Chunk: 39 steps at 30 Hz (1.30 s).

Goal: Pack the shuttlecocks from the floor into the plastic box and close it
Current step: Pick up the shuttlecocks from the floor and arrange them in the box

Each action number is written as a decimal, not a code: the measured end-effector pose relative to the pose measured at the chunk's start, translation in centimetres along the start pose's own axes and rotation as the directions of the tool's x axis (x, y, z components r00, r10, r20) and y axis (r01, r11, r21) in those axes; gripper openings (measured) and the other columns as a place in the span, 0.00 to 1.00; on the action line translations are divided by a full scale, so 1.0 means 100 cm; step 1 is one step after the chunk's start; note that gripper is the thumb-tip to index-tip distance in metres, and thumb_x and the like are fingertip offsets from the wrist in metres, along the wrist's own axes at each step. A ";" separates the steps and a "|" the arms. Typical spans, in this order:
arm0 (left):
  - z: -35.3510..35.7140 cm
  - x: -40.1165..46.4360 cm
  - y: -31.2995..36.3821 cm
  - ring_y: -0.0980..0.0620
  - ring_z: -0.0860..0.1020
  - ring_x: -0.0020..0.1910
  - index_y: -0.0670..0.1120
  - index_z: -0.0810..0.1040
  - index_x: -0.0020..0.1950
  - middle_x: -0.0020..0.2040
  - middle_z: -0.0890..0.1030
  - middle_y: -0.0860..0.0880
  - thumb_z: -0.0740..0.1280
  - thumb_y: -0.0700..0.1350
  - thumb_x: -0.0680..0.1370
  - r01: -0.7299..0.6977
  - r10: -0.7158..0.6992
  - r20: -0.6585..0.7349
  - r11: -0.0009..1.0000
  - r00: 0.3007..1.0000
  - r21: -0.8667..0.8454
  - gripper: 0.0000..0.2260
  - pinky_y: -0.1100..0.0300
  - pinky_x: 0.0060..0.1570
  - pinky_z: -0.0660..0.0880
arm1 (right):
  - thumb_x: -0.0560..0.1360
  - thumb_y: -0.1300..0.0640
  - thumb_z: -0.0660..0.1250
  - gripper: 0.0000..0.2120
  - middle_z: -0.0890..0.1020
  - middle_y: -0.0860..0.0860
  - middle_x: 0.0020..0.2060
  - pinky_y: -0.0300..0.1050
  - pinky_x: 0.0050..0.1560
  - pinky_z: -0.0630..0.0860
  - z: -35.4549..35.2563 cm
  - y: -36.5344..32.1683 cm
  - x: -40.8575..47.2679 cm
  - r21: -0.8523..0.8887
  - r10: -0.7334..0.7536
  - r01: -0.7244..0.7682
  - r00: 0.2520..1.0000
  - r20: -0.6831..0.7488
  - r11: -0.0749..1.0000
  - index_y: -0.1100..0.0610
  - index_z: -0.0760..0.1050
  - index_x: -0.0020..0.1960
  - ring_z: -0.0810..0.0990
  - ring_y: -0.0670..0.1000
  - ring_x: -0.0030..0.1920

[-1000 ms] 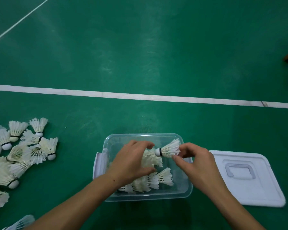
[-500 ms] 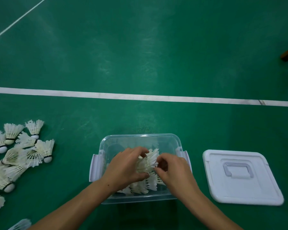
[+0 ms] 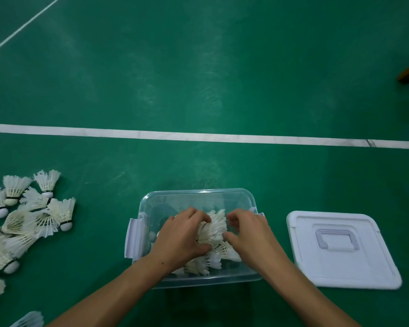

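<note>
Right now both hands are working inside the clear plastic box [image 3: 200, 197], which is sitting open on the green floor [image 3: 198, 67]. The left hand [image 3: 180, 237] is curling its fingers [image 3: 198, 214] over the left side of a stack of shuttlecocks [image 3: 213, 228], while the right hand [image 3: 248, 234] is pinching the stack's right side, thumb low and fingers bent above; both are grasping the same bundle. That bundle is lying directly between the two hands, its feathers fanning up and away from the person, so its long axis is running roughly front to back in the box. More shuttlecocks are resting beneath it toward the near wall.

What the coming move is turning on, I judge, is the loose pile [image 3: 31, 215] waiting on the floor well to the left of the box: it is lying much nearer the left hand, so that hand is looking like the natural one to reach out once the bundle is settled. Corks and skirts there are pointing in mixed directions. The white lid [image 3: 340, 251] is lying flat, handle up, just beside the box on the right, nearer the right hand, and closing is appearing some way off.
</note>
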<state>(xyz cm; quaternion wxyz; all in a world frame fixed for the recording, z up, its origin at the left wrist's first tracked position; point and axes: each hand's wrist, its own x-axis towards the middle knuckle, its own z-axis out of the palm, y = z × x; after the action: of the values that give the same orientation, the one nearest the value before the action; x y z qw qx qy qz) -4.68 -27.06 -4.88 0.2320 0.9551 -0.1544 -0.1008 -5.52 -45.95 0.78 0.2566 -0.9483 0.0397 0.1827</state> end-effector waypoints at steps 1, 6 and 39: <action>0.000 0.000 -0.001 0.57 0.76 0.60 0.60 0.72 0.68 0.66 0.75 0.60 0.76 0.62 0.71 0.004 -0.004 0.009 1.000 1.000 -0.008 0.28 0.53 0.63 0.74 | 0.78 0.52 0.74 0.18 0.83 0.47 0.57 0.47 0.61 0.79 -0.003 0.001 -0.001 0.025 -0.007 0.007 1.000 -0.016 1.000 0.53 0.78 0.66 0.80 0.50 0.58; -0.009 -0.003 0.003 0.58 0.76 0.62 0.59 0.69 0.71 0.67 0.74 0.60 0.78 0.65 0.69 0.003 0.000 0.039 0.996 0.999 -0.092 0.35 0.55 0.62 0.76 | 0.75 0.50 0.77 0.22 0.83 0.45 0.55 0.51 0.59 0.82 -0.014 0.001 0.000 0.124 -0.023 0.021 1.000 0.016 0.992 0.52 0.78 0.66 0.82 0.47 0.56; -0.134 -0.208 -0.264 0.58 0.80 0.49 0.51 0.78 0.59 0.51 0.82 0.56 0.80 0.49 0.74 0.487 -0.686 -0.411 0.721 0.601 -0.492 0.18 0.57 0.50 0.81 | 0.80 0.41 0.68 0.17 0.85 0.46 0.55 0.52 0.53 0.80 0.166 -0.302 0.055 -0.222 -0.624 0.667 0.744 0.239 0.711 0.50 0.76 0.63 0.82 0.54 0.57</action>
<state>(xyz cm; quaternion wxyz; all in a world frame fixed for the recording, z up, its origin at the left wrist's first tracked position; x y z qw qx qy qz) -13.96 7.89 -3.24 0.3758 0.8821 0.2689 0.0919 -0.67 -11.40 -0.32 0.1628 -0.9129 -0.3411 0.1540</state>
